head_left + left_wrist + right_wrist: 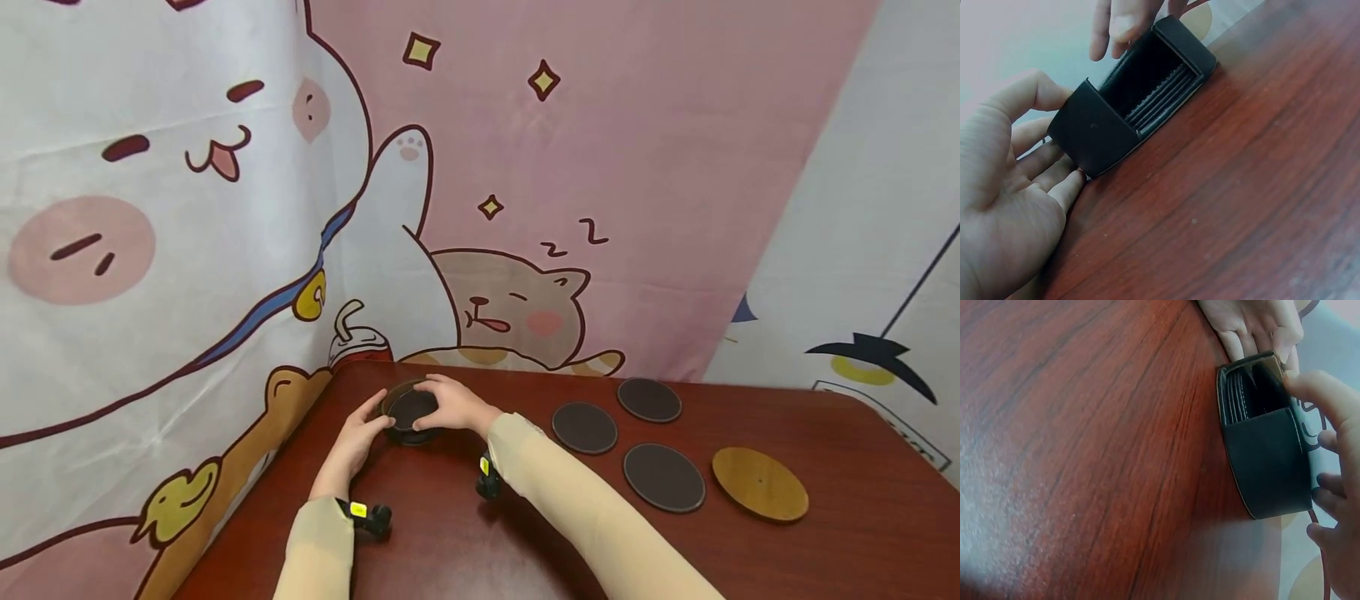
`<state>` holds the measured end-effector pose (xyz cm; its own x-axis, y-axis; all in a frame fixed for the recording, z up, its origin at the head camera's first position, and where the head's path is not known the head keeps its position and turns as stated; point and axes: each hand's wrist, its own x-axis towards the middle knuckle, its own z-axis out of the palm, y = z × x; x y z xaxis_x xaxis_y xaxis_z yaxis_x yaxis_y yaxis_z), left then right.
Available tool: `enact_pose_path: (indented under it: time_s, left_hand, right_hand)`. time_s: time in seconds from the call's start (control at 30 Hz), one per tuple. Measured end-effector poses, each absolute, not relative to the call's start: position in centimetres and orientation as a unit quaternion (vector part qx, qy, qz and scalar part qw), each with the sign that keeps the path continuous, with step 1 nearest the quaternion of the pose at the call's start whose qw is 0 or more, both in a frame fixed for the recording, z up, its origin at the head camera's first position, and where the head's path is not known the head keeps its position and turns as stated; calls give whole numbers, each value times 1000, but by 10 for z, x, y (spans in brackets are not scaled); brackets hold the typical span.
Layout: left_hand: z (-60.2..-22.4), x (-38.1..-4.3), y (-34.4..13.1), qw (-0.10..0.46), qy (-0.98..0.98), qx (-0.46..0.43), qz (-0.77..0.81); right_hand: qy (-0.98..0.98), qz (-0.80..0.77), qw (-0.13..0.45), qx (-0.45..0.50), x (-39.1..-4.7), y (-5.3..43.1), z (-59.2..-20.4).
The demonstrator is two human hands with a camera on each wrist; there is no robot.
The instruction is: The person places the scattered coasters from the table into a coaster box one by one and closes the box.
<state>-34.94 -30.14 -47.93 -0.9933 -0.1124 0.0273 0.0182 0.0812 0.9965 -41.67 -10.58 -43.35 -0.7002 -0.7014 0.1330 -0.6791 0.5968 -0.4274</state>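
A round black coaster holder with a cut-out in its wall stands near the table's far left corner. Inside, several dark coasters with stitched edges lie stacked in the left wrist view. My left hand grips the holder's side, thumb at the rim and fingers against the wall. From the other side my right hand reaches over the holder, its fingers loosely bent and spread. In the right wrist view that hand's thumb touches the rim, while its other fingers lie behind the wall.
To the right on the brown wooden table lie three dark round coasters, one at the back, one at the left and one in front. Beside them is a round wooden disc. A printed cartoon curtain hangs behind the table.
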Motion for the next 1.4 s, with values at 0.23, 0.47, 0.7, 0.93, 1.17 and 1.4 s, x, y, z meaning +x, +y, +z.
enact_pose_path:
  time_s: [0.23, 0.47, 0.7, 0.93, 1.17, 1.4]
  left_hand:
    - [-479, -352, -300, 42, -739, 31, -672]
    - [-478, -350, -301, 48, -738, 24, -673]
    - [-479, -348, -301, 44, -743, 24, -667]
    - [-480, -346, -300, 35, -739, 16, -673]
    - [-480, -344, -298, 29, -739, 17, -673]
    - [-477, -341, -297, 21, -744, 19, -668]
  right_hand:
    - [882, -255, 20, -396, -414, -95, -427]
    - [878, -285, 16, -383, -410, -53, -425]
    - [892, -287, 9, -350, -404, 25, -433]
    - [896, -300, -5, -327, -382, 118, -432]
    - [898, -308, 1, -314, -352, 193, -433]
    - [904, -298, 31, -306, -331, 233, -445]
